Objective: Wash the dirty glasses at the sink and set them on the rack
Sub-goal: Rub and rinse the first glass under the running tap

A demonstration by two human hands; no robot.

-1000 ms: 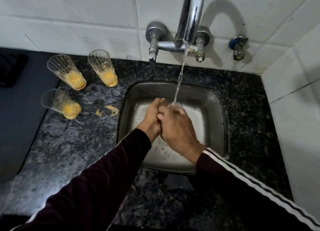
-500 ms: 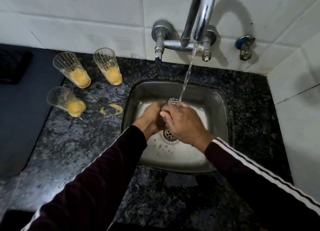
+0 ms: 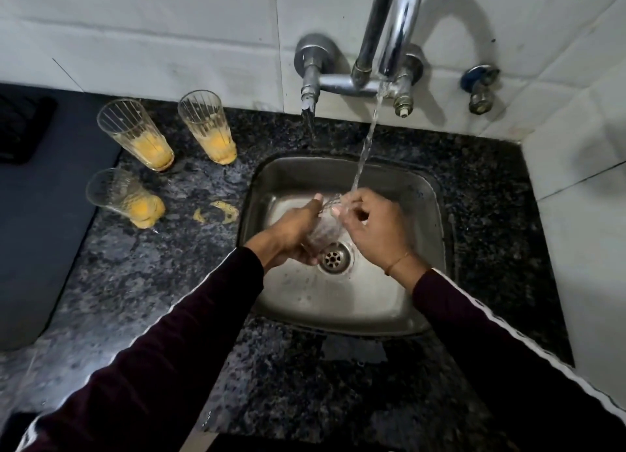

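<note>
While the left hand [image 3: 291, 228] wraps its grip around the lower body of the glass being washed [image 3: 327, 223] and the right hand [image 3: 376, 231] pinches and rubs at its rim, the whole thing hangs tilted over the sink [image 3: 338, 302], just above the drain [image 3: 335, 257], with the stream of water [image 3: 364, 146] from the tap [image 3: 396, 38] landing at its mouth. Both grips are clenched on that one glass, and the glass is wet and smooth, so the likeliest failure is a slip: if the right fingers twist harder than the left palm can hold, it could drop onto the steel and chip or crack. Water striking the rim could also spray out over the sleeves and the surface [image 3: 169, 282].

Farther out, three dirty glasses wait on the dark stone left of the sink, all with orange residue in the bottom. Two stand upright, the rear left glass [image 3: 135, 136] and the rear right glass [image 3: 208, 128]; the front glass [image 3: 125, 199] leans noticeably in this wide view, and I cannot tell whether it stands flat. Orange smears [image 3: 220, 211] lie between it and the sink, which may make that patch slick. An elbow swung leftward when reaching for the next one could knock them over.

No rack is clearly in view, so the carry there with a dripping glass is a further risk.
</note>
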